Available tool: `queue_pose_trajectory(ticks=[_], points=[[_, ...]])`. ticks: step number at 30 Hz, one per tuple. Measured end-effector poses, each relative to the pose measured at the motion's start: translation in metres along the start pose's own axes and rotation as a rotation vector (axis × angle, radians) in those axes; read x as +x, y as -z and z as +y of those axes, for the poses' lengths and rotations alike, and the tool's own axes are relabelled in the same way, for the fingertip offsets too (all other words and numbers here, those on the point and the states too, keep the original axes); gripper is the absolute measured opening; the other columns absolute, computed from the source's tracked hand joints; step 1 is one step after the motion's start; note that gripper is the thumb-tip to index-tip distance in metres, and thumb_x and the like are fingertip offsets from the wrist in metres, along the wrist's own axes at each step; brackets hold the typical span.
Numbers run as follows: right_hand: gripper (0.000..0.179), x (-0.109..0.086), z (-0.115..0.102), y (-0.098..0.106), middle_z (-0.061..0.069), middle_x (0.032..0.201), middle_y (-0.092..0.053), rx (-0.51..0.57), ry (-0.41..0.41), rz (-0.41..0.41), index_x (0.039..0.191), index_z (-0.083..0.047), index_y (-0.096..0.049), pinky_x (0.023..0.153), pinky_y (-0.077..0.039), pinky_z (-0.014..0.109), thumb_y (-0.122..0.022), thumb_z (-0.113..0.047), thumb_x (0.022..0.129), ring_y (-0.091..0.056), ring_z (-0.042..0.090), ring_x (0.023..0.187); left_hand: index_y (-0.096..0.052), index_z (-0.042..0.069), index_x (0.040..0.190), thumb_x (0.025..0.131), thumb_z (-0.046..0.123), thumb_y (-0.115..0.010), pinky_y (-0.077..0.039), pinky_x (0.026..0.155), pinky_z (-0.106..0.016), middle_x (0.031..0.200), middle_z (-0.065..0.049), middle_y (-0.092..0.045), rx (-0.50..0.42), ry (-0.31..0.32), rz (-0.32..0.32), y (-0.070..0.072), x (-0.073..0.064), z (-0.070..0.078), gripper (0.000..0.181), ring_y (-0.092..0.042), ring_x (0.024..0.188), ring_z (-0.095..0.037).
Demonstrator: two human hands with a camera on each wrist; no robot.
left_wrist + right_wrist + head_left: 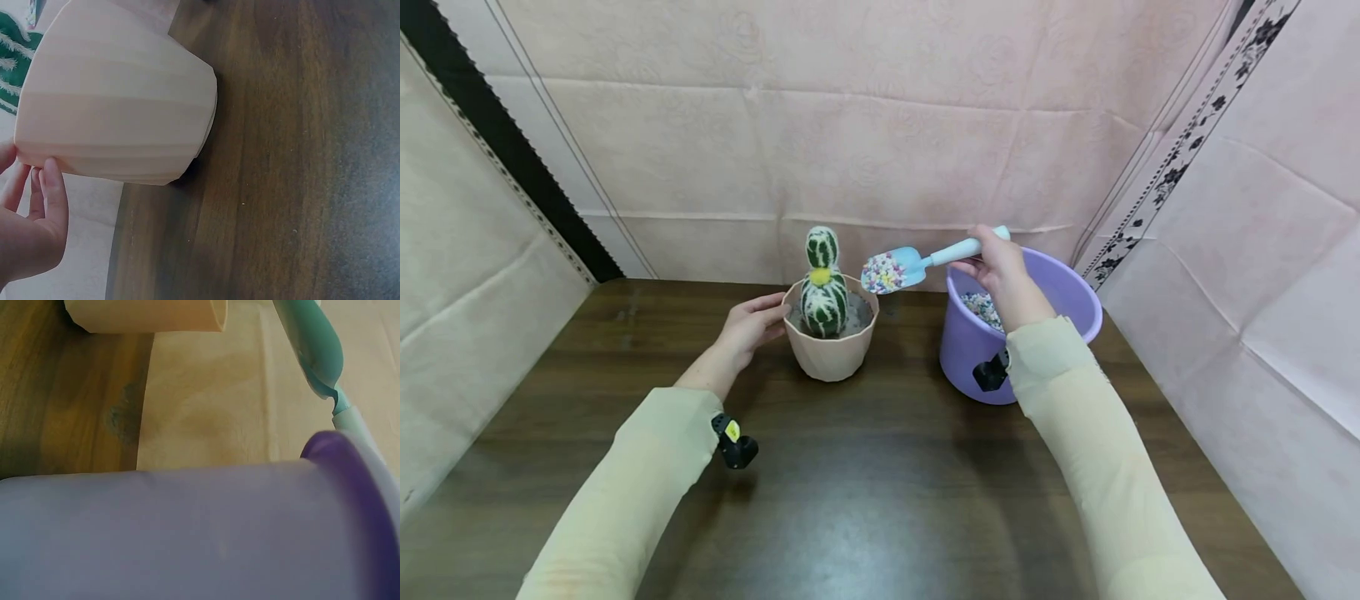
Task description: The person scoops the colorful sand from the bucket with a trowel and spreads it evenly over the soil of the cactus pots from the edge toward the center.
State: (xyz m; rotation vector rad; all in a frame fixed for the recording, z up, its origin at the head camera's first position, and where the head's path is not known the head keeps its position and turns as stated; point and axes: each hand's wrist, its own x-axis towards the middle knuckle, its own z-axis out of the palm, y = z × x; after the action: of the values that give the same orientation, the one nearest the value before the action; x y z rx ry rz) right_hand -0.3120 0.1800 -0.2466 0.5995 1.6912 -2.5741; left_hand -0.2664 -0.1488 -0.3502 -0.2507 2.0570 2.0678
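My right hand grips the handle of a light blue trowel, whose scoop carries small multicoloured pebbles. The scoop hangs in the air just right of a beige flowerpot. In the pot stands a green and white striped cactus with a yellow flower, set in grey filling. At the pot's left rim, my left hand holds the edge between thumb and fingers; the left wrist view shows the fingertips against its side. In the right wrist view the right hand is hidden.
A purple bucket with more coloured pebbles stands under my right wrist, to the right of the pot. Both stand on a dark wooden table. Pale cloth hangs behind and at both sides.
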Motion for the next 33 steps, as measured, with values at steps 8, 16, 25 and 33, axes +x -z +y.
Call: queue_pose_trajectory(ticks=[8,16,25,33], points=[[0.010,-0.002,0.004,-0.009,0.007,0.075,-0.054,-0.062,0.039,0.023,0.090,-0.008,-0.044,0.061,-0.060,0.033,-0.054,-0.007,0.087,-0.061,0.018,0.058,-0.039,0.010,0.142,0.096,0.021,-0.053,-0.041,0.108,-0.031,0.147,-0.010,-0.038,0.007,0.022,0.000,-0.001,0.003,0.000,0.050,-0.054,0.097,-0.003],[0.011,-0.004,0.006,-0.012,0.006,0.070,-0.054,-0.112,0.072,0.038,0.089,-0.008,-0.044,0.069,-0.059,0.035,-0.055,-0.007,0.086,-0.062,0.016,0.055,-0.040,0.008,0.142,0.096,0.018,-0.052,-0.051,0.082,-0.014,0.146,-0.010,-0.040,0.003,0.015,0.004,-0.002,0.004,-0.001,0.048,-0.055,0.089,0.002],[0.013,-0.002,0.009,-0.014,0.003,0.066,-0.054,-0.151,0.104,0.052,0.090,-0.008,-0.044,0.064,-0.059,0.032,-0.056,-0.006,0.085,-0.062,0.017,0.056,-0.040,0.010,0.141,0.096,0.019,-0.052,-0.047,0.100,-0.024,0.145,-0.010,-0.041,0.016,0.022,0.013,-0.001,0.003,0.000,0.048,-0.054,0.094,-0.002],[0.014,-0.005,0.010,-0.020,0.005,0.075,-0.053,-0.179,0.135,0.055,0.091,-0.008,-0.043,0.065,-0.059,0.033,-0.056,-0.005,0.084,-0.061,0.015,0.051,-0.039,0.010,0.142,0.096,0.020,-0.052,-0.041,0.108,-0.031,0.147,-0.009,-0.039,0.012,0.024,0.012,0.000,0.001,0.001,0.048,-0.052,0.109,-0.010]])
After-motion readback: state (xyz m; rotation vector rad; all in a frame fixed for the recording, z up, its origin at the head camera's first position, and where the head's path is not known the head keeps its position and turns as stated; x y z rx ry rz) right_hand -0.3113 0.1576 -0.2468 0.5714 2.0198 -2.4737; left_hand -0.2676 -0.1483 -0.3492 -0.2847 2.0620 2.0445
